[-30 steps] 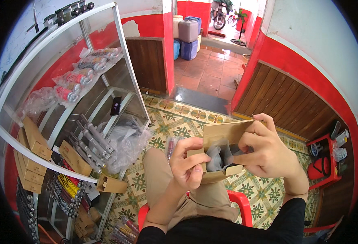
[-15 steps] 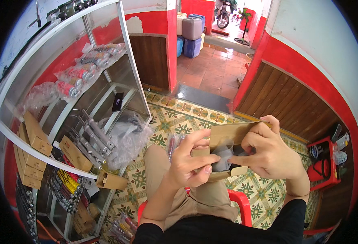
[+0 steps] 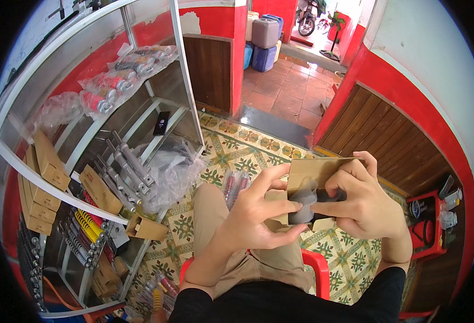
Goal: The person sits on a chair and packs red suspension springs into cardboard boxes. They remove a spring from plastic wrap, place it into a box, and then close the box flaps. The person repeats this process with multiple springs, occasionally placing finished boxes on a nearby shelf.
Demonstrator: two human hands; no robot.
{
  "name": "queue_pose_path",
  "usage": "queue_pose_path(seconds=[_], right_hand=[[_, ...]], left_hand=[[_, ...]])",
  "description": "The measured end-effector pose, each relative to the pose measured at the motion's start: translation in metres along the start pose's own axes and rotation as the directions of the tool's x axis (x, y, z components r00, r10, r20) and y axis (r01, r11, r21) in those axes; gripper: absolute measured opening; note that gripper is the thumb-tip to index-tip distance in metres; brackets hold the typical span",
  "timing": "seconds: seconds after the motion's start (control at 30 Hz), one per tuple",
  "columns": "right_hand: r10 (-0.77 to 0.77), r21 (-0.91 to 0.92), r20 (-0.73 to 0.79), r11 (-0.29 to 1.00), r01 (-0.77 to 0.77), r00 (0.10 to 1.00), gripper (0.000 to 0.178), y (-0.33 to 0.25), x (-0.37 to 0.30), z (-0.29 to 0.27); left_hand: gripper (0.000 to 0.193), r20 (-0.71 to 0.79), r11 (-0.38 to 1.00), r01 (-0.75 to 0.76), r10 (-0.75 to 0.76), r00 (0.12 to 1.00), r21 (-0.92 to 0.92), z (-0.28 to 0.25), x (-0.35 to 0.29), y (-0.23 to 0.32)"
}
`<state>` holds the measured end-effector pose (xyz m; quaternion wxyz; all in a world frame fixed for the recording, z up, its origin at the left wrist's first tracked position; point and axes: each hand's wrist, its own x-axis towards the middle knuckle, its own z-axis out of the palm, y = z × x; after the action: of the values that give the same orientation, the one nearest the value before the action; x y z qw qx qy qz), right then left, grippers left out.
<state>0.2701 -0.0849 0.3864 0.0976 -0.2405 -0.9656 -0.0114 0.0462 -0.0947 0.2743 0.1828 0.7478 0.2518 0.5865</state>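
An opened brown cardboard box (image 3: 311,168) is held above my lap between both hands. Inside its mouth sits a grey piece (image 3: 302,207) that looks wrapped in translucent plastic; its kind cannot be made out. My left hand (image 3: 258,211) grips the box's left side, its index finger pressed on the grey piece and its thumb stretched along the lower edge. My right hand (image 3: 359,200) holds the right side, with upper fingers over the raised flap, others curled into the opening, and a fingertip meeting the grey piece. These fingers hide part of the box's inside.
A metal shelf rack (image 3: 188,81) on the left bears bagged shock absorbers (image 3: 108,83), grey fork tubes (image 3: 129,161), a phone (image 3: 161,123) and cardboard boxes (image 3: 48,167). Wrapped shock absorbers (image 3: 236,185) lie on the tiled floor. A red stool (image 3: 428,250) with items stands right.
My left thumb has moved away from the index finger, down along the box's lower edge. The whole view has shifted slightly, with the box now a little farther right.
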Motion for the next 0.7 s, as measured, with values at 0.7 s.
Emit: queue_pose_path(seconds=[0.7], right_hand=[[0.197,0.147,-0.002,0.97,-0.194,0.98,0.018,-0.017,0.038,-0.006]], left_hand=[[0.008,-0.028,0.939,0.308,-0.315,0.949,-0.152,-0.003,0.002,0.018]])
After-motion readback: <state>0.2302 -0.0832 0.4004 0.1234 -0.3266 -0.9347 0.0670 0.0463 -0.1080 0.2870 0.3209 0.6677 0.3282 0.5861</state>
